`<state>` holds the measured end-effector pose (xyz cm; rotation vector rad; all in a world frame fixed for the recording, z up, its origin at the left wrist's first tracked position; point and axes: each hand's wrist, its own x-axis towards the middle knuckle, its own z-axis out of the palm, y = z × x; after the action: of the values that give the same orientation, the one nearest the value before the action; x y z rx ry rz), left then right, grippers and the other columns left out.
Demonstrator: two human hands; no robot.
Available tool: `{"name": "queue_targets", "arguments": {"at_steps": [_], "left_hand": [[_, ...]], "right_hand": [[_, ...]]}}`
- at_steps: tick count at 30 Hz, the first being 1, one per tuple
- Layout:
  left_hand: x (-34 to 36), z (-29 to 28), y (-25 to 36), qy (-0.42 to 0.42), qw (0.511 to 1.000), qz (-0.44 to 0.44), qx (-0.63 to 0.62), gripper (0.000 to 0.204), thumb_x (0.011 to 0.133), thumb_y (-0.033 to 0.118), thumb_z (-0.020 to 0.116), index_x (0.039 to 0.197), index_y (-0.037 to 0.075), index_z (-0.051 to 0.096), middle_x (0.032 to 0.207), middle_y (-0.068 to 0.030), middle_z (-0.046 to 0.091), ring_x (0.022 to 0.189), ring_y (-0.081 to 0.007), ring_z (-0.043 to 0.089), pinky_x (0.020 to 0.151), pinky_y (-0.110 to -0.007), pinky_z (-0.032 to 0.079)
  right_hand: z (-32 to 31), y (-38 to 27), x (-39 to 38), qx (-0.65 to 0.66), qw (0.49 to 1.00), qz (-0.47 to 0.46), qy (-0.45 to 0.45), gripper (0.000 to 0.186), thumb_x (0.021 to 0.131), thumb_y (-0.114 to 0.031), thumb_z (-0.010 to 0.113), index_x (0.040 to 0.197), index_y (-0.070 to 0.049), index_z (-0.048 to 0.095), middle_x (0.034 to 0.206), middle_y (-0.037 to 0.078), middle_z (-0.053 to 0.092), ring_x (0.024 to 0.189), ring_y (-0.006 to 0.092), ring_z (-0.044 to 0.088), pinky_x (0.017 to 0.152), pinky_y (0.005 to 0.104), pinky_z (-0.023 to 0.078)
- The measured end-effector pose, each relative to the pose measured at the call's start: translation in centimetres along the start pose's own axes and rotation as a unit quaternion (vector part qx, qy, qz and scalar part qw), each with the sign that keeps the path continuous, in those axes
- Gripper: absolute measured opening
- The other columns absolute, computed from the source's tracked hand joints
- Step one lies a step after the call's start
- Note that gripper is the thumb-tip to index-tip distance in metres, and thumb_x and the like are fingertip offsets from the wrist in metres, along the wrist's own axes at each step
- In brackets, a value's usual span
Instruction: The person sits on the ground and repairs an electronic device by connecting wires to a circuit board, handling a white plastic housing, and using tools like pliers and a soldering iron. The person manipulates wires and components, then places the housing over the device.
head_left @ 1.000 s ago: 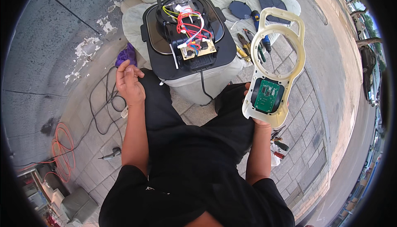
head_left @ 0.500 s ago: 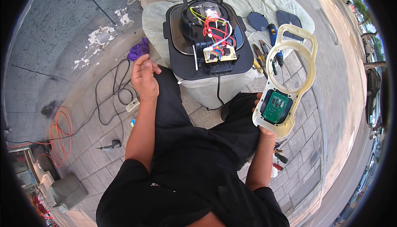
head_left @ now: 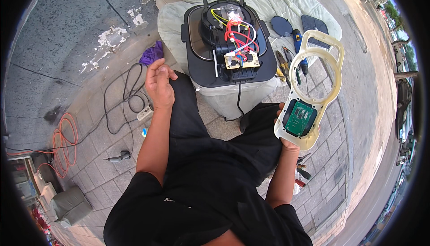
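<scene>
My right hand (head_left: 290, 145) is closed around the lower end of a cream plastic housing (head_left: 337, 83), holding it up on the right. That housing has a large round opening, a loop handle at its top and a green circuit board (head_left: 298, 118) set in its lower part. My left hand (head_left: 160, 88) rests palm up near my left knee, fingers loosely curled and apart, with nothing in it. Ahead of me sits a black appliance body (head_left: 210, 78) on a cloth-covered support. Red, yellow and white wires (head_left: 236, 36) run across it to a small pale circuit board (head_left: 242, 60).
Pliers (head_left: 281, 60) and a blue power drill (head_left: 297, 40) lie right of the appliance, near a dark round lid (head_left: 281, 25). A purple cloth (head_left: 151, 53), a power strip (head_left: 144, 113) and an orange cable (head_left: 66, 145) are on the left. Screwdrivers (head_left: 303, 173) lie beside my right forearm.
The whole view has shifted slightly, so the appliance appears a little farther right and lower. My right hand still holds the cream housing; my left hand keeps its loose curl.
</scene>
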<state>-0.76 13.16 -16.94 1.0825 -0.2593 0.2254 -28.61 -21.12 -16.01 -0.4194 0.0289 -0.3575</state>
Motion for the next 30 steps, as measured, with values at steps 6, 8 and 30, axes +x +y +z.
{"name": "queue_targets", "arguments": {"at_steps": [6, 8, 30], "left_hand": [[0.0, -0.3, -0.2, -0.008, 1.000, 0.004, -0.009, 0.025, 0.104, 0.010, 0.058, 0.124, -0.003, 0.062, 0.088, -0.0084, 0.065, 0.075, -0.0152, 0.061, 0.068, -0.029, 0.052], [0.0, -0.3, -0.2, -0.004, 1.000, 0.000, -0.011, 0.025, 0.104, 0.010, 0.058, 0.124, -0.003, 0.062, 0.088, -0.0084, 0.064, 0.075, -0.0153, 0.060, 0.068, -0.030, 0.052], [-0.2, -0.1, 0.0, -0.007, 1.000, 0.000, 0.000, 0.025, 0.105, 0.012, 0.058, 0.124, -0.003, 0.062, 0.089, -0.0084, 0.064, 0.076, -0.0151, 0.060, 0.068, -0.030, 0.051]], "right_hand": [[-0.2, 0.1, -0.1, 0.000, 1.000, 0.002, -0.003, 0.115, 0.080, -0.064, 0.079, 0.159, 0.004, 0.031, 0.155, 0.039, 0.040, 0.137, 0.0549, 0.050, 0.111, 0.0681, 0.045], [-0.1, 0.1, -0.1, -0.001, 1.000, 0.002, -0.002, 0.115, 0.080, -0.064, 0.078, 0.159, 0.004, 0.032, 0.154, 0.039, 0.041, 0.137, 0.0550, 0.050, 0.110, 0.0679, 0.046], [1.3, 0.4, 0.1, -0.019, 1.000, -0.008, 0.018, 0.110, 0.079, -0.066, 0.079, 0.159, -0.003, 0.037, 0.149, 0.031, 0.051, 0.129, 0.0564, 0.055, 0.104, 0.0642, 0.053]]}}
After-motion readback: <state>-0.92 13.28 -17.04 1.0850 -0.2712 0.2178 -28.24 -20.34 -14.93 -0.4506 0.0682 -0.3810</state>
